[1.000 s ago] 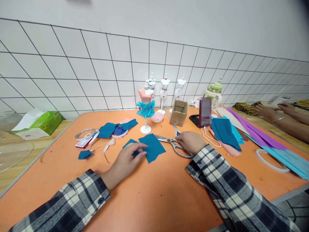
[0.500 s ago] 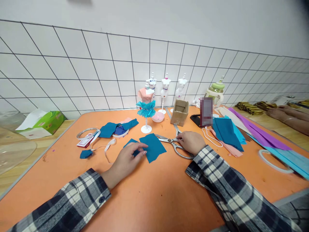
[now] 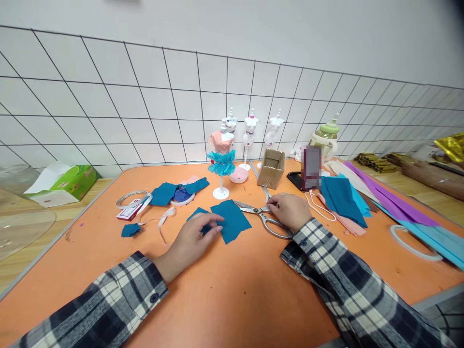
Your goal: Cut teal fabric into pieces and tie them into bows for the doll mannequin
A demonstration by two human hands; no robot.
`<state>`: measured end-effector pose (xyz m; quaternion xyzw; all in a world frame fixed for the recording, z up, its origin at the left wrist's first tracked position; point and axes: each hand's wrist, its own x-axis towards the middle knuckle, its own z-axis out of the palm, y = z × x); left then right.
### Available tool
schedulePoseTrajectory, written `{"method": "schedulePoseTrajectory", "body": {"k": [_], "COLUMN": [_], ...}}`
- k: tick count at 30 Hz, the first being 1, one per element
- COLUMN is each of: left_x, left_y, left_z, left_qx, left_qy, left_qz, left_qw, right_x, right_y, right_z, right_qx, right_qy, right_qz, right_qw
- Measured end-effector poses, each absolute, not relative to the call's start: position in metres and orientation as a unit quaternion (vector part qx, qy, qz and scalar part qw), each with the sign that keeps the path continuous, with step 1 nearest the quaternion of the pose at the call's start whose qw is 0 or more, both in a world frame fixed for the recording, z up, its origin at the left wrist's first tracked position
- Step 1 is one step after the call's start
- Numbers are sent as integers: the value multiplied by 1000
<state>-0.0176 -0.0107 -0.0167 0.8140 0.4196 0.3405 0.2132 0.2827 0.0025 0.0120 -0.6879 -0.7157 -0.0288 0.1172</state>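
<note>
My left hand (image 3: 195, 234) lies with its fingers loosely spread at the edge of a dark teal crepe paper piece (image 3: 232, 222). A second teal scrap is partly hidden under those fingers. My right hand (image 3: 291, 211) is closed over the upper handle of the metal scissors (image 3: 271, 226), which lie on the table with their blades pointing left towards the paper. Beyond the paper stands a small white mannequin (image 3: 221, 180) dressed in a peach top and a ruffled turquoise skirt (image 3: 222, 162).
Behind stand several white mannequins (image 3: 250, 126), a pink bowl (image 3: 239, 175) and a cardboard box (image 3: 271, 169). Tape rolls, ribbon (image 3: 166, 217) and teal paper lie left. Right are a phone (image 3: 311, 169), a bottle (image 3: 325, 137), coloured paper (image 3: 398, 203) and another person's arm (image 3: 431, 175).
My hands, the scissors and the paper keep their places; the view has shifted slightly. At far right, the other person's arm has moved and gold foil has come into view.
</note>
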Motion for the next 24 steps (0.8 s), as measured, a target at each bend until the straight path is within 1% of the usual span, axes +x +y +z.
{"method": "schedulePoseTrajectory", "body": {"k": [3, 9, 15, 21, 24], "left_x": [-18, -19, -18, -17, -18], "left_y": [-11, -10, -9, -9, -9], "left_z": [-16, -18, -18, -18, -19], "left_qx": [814, 816, 817, 817, 816], "left_qy": [421, 417, 420, 420, 421], "left_qz": [338, 335, 328, 326, 325], "left_qw": [215, 218, 221, 223, 226], "right_x": [283, 284, 284, 283, 281], "right_y": [3, 6, 6, 5, 3], "right_z": [10, 5, 2, 4, 9], "right_qx": [-687, -691, -680, -674, -664], "right_qy": [-712, -706, -720, -729, -743], "right_qz": [2, 19, 29, -1, -3], "right_qw": [145, 153, 135, 119, 88]}}
